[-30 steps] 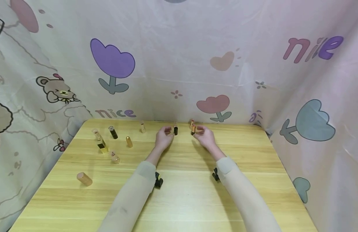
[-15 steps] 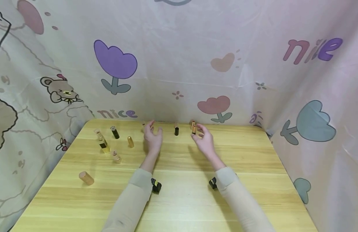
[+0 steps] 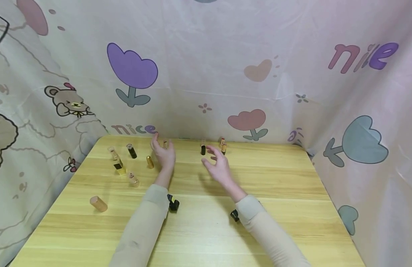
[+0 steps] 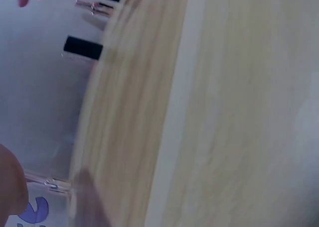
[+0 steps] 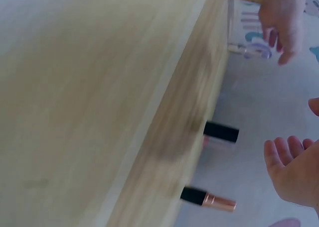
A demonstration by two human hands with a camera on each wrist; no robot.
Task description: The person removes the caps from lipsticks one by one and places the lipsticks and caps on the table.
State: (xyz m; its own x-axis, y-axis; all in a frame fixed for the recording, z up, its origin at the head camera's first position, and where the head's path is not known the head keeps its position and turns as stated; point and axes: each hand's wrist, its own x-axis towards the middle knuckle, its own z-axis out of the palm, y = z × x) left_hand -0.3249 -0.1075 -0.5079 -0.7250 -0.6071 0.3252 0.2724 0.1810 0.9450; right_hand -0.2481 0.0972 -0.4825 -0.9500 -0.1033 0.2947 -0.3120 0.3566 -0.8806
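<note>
My left hand (image 3: 164, 155) is at the back of the table, fingers spread and extended around a slim pinkish tube (image 3: 165, 144) that stands upright. In the left wrist view the same tube (image 4: 52, 184) shows beside a fingertip, with a gap to it. My right hand (image 3: 219, 167) hovers with thumb and fingers apart and nothing between them, close to a black lipstick-like tube (image 3: 203, 150) with a pale pinkish piece by it. Just right of that hand stand a black-and-copper lipstick (image 3: 224, 149) and a thin rose-gold tube (image 3: 222, 141).
Left of my left hand stand a gold bullet-shaped tube (image 3: 150, 162), a black tube (image 3: 131, 151), a gold-and-black lipstick (image 3: 119, 167), a clear pinkish tube (image 3: 134, 180) and a rose-gold cap-like tube (image 3: 98, 204). A printed curtain (image 3: 192, 74) hangs behind the wooden table (image 3: 206, 230).
My left hand has moved left from the black tube to the slim pinkish tube. My right hand has come away from the black-and-copper lipstick, leaving it standing, and shifted left.
</note>
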